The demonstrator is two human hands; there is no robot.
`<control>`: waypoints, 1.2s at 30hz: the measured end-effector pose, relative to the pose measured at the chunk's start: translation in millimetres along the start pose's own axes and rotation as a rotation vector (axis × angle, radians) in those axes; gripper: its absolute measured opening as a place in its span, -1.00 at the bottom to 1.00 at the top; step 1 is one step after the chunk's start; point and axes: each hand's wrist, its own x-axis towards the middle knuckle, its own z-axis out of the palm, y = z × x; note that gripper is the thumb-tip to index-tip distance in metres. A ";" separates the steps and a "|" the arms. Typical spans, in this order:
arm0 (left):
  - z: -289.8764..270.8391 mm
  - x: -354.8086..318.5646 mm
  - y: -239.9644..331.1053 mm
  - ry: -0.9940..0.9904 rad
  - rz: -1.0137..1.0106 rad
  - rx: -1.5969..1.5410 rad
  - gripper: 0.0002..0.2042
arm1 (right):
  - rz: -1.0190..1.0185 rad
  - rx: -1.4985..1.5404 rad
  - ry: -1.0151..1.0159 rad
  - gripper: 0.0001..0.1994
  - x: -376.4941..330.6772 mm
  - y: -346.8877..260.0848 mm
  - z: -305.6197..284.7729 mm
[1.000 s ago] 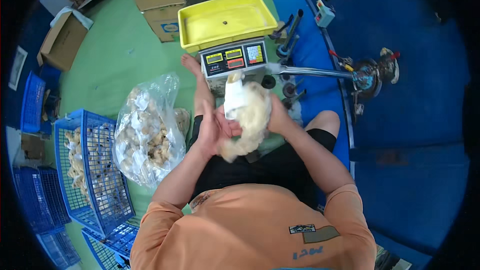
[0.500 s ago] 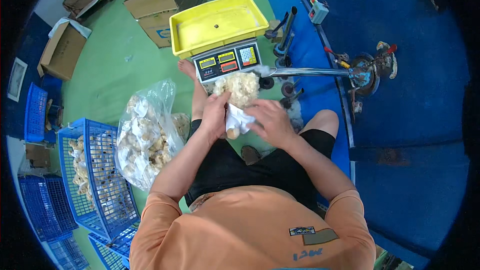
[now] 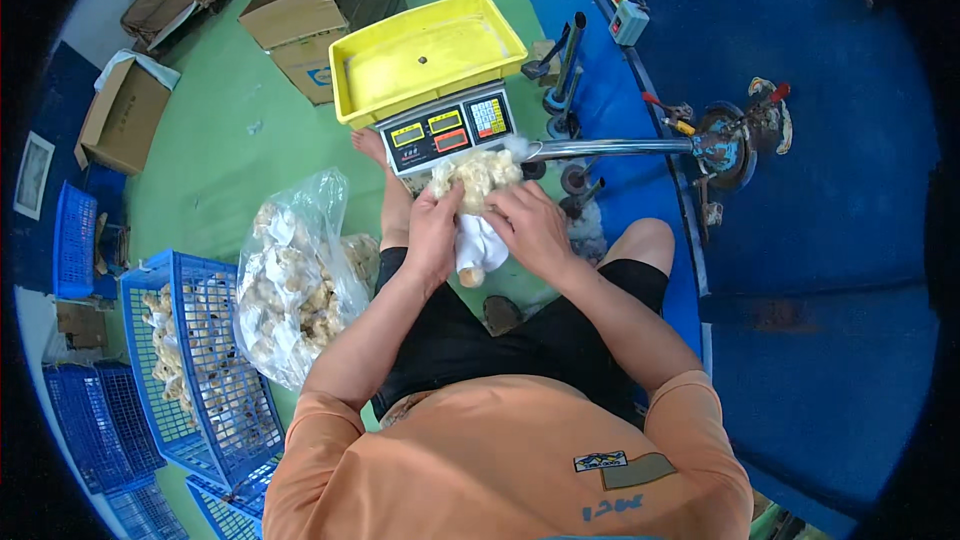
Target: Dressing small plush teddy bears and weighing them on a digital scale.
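Note:
A soft plush toy (image 3: 482, 177) is between my hands, over my lap and just in front of the scale. Its upper part is cream, curly fur; below hangs a white cloth part (image 3: 478, 238) with a tan rounded end. My left hand (image 3: 437, 236) is closed on the fur's left side, thumb on top. On the right side, the fingers of my right hand (image 3: 533, 228) are bent in and pinch the fur where it meets the white cloth. A metal tube (image 3: 620, 148) with white fluff at its tip ends close to the toy's upper right.
A yellow tray (image 3: 425, 90) tops a digital scale (image 3: 445, 133). To the left stand a clear bag of similar plush pieces (image 3: 290, 280) and a blue crate (image 3: 222, 340) holding more. A cardboard box (image 3: 310, 60) lies behind. The blue machine (image 3: 800, 240) fills the right side.
My right hand has moved up from the white cloth to the fur, its fingers now bent inward. The toy has turned slightly, and the white cloth hangs lower. The left hand keeps its hold.

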 end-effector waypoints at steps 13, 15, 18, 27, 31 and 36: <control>30.9 -15.6 23.7 -0.054 0.101 0.249 -0.77 | -0.150 0.032 0.029 -0.81 -2.8 9.2 5.9; 31.3 -14.8 24.3 -0.061 0.104 0.298 -0.77 | -0.154 0.023 0.016 -0.80 -4.2 9.7 6.2; 15.6 -4.0 14.7 -0.016 0.087 0.242 -0.76 | -0.113 -0.079 -0.012 -0.79 -10.0 8.9 4.3; 12.3 8.6 14.4 0.014 0.081 0.118 -0.74 | -0.142 -0.046 0.063 -0.83 -3.7 -4.8 -5.9; 12.4 6.6 13.3 -0.021 0.089 0.156 -0.74 | -0.035 -0.013 0.072 -0.85 -2.5 -4.8 -4.8; 9.2 5.5 9.6 -0.041 0.109 0.140 -0.74 | 0.009 0.027 -0.034 -0.87 -1.2 4.4 0.6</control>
